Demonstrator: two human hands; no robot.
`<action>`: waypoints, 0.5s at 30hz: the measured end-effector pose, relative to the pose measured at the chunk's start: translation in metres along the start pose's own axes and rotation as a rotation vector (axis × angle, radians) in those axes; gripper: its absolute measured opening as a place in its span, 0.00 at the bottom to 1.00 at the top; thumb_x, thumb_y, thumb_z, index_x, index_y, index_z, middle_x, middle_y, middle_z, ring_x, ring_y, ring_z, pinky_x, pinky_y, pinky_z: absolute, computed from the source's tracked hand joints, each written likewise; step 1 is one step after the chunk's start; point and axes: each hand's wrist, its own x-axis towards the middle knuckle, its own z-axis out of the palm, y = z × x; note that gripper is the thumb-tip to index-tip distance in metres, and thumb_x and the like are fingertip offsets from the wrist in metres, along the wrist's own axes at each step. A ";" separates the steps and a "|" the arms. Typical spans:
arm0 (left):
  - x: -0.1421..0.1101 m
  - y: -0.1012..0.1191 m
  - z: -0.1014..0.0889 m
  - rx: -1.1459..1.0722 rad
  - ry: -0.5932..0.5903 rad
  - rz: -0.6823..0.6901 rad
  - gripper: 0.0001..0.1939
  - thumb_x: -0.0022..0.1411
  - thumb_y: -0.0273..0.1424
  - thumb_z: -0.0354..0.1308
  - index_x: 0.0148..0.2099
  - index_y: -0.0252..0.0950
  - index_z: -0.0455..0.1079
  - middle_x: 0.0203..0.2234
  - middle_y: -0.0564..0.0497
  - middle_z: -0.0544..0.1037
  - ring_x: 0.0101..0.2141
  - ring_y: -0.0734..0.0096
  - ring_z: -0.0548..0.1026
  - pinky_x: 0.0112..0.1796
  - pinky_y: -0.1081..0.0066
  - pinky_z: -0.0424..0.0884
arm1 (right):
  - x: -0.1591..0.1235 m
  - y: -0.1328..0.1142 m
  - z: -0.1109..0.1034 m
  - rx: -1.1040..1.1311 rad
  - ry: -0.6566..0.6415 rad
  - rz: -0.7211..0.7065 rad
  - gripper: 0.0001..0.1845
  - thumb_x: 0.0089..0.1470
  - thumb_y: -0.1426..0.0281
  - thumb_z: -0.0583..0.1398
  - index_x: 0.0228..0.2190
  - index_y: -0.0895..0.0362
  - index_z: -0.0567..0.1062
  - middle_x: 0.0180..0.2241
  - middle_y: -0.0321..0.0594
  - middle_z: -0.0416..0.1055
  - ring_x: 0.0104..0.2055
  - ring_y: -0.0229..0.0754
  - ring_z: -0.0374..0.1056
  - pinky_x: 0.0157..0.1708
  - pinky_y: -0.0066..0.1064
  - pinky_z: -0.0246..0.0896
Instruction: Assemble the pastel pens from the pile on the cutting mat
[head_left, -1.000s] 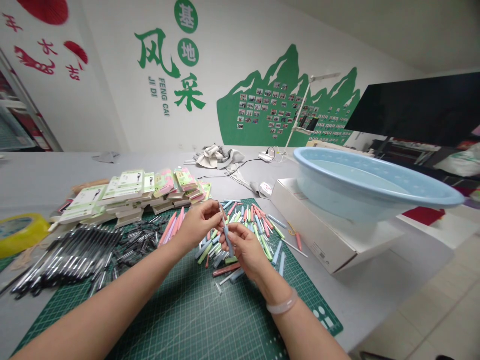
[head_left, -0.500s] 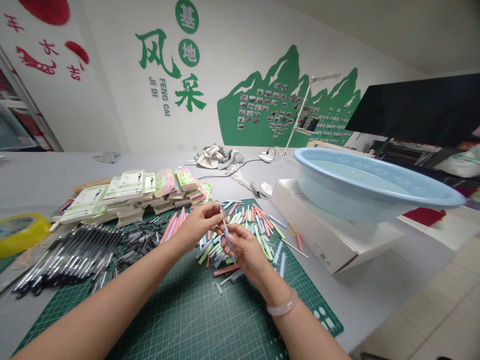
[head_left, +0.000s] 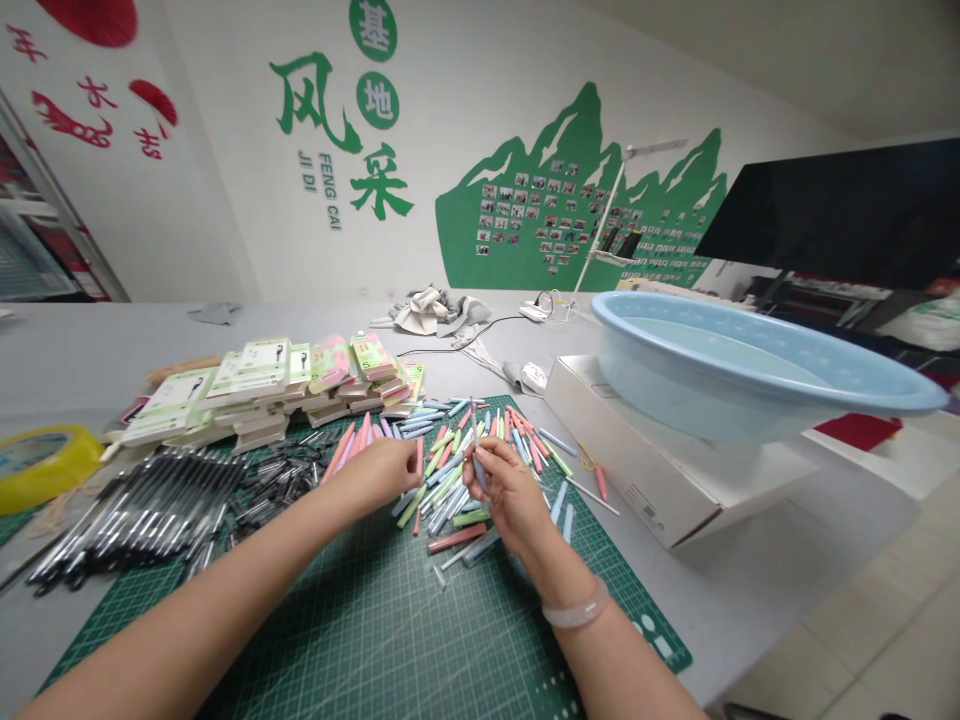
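pinching a pen [head_left: 475, 428], the right hand [head_left: 511, 492] is near a box [head_left: 630, 455] bearing a blue basin [head_left: 667, 395], left hand [head_left: 384, 470] unclear in grip.

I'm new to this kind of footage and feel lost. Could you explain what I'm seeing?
There is no machine: these are a person's two bare hands, filmed in every picture by one camera on the person's head. The right hand holds a slim greyish-blue pen part; whether the left hand holds anything is unclear. On the table lie a green mat, loose coloured pen parts, dark pen parts and small boxes. A blue basin rests on a white box.
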 end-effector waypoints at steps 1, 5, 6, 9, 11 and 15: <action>-0.003 -0.003 0.007 0.021 -0.014 -0.021 0.03 0.46 0.31 0.59 0.26 0.37 0.70 0.25 0.48 0.76 0.30 0.62 0.73 0.30 0.70 0.62 | 0.000 0.000 0.001 -0.006 0.000 -0.004 0.05 0.53 0.69 0.58 0.30 0.57 0.72 0.21 0.35 0.67 0.20 0.32 0.57 0.20 0.24 0.46; -0.010 -0.004 0.026 0.057 -0.011 -0.076 0.03 0.46 0.29 0.57 0.27 0.36 0.70 0.27 0.42 0.76 0.31 0.57 0.74 0.29 0.68 0.63 | -0.001 -0.001 0.002 -0.035 0.013 -0.002 0.05 0.52 0.68 0.58 0.30 0.57 0.72 0.20 0.35 0.67 0.20 0.32 0.57 0.20 0.25 0.46; -0.011 -0.003 0.027 0.059 -0.007 -0.086 0.03 0.46 0.29 0.56 0.26 0.36 0.70 0.27 0.41 0.76 0.31 0.56 0.74 0.29 0.68 0.63 | -0.001 -0.001 0.002 -0.041 0.020 -0.002 0.05 0.52 0.68 0.59 0.30 0.57 0.72 0.21 0.35 0.67 0.20 0.32 0.57 0.20 0.25 0.46; -0.009 0.003 0.016 0.055 0.014 -0.093 0.04 0.48 0.29 0.55 0.23 0.36 0.68 0.24 0.43 0.76 0.29 0.58 0.74 0.28 0.69 0.63 | -0.001 0.000 0.000 -0.068 0.035 -0.005 0.05 0.52 0.68 0.59 0.29 0.57 0.72 0.21 0.35 0.67 0.20 0.32 0.57 0.20 0.25 0.45; -0.006 0.008 0.000 -0.039 0.053 -0.080 0.07 0.51 0.32 0.54 0.24 0.36 0.66 0.22 0.47 0.75 0.28 0.62 0.74 0.28 0.70 0.64 | -0.001 0.001 -0.001 -0.092 0.036 -0.001 0.06 0.52 0.67 0.59 0.29 0.57 0.72 0.21 0.35 0.67 0.20 0.32 0.57 0.20 0.25 0.45; 0.002 0.020 -0.038 -0.912 0.163 0.000 0.08 0.54 0.36 0.55 0.30 0.36 0.66 0.23 0.51 0.73 0.26 0.68 0.73 0.27 0.71 0.69 | 0.000 0.005 -0.001 -0.120 0.016 0.003 0.06 0.52 0.67 0.59 0.30 0.57 0.72 0.20 0.35 0.67 0.20 0.33 0.57 0.21 0.25 0.45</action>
